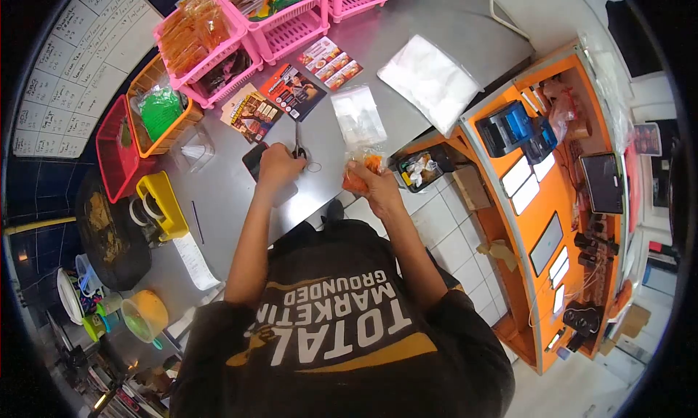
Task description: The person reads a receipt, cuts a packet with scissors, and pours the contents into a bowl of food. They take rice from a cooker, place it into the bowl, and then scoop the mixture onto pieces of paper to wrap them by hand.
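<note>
Orange food is bagged (353, 182), gripped by your right hand (386, 193); flat bags (360, 118) lie beyond. Your left hand (278, 166) is by scissors (297, 146), grip unclear.

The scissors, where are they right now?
In the head view, the scissors are a bit left of the middle, right by the left hand's fingertips. Their blades point toward the black and red leaflet.
</note>
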Demonstrator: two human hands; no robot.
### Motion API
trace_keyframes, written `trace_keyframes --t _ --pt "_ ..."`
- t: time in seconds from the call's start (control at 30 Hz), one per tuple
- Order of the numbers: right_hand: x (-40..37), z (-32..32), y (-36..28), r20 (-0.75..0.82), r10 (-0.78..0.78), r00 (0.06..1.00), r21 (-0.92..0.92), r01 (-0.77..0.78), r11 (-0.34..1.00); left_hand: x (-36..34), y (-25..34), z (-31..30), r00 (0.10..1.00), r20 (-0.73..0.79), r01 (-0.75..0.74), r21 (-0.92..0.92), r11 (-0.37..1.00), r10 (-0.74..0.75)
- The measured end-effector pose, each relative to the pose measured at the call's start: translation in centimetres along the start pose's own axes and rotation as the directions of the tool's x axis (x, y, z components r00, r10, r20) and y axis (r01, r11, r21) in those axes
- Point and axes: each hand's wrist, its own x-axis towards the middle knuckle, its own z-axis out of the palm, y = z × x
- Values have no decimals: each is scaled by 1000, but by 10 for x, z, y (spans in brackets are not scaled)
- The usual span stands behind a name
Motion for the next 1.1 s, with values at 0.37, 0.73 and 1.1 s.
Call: trace_keyframes --t 0.37,0.73,1.1 --pt "22 -1 -20 86 -104 991 -159 117 980 -59 3 -14 931 185 -79 -739 669 315" --pt "20 8 -39 163 -80 983 -256 121 959 -68 15 -35 846 126 -447 -360 819 518" --pt "14 17 -48 198 -125 972 -355 190 915 -73 15 -42 830 72 -488 -387 782 553"
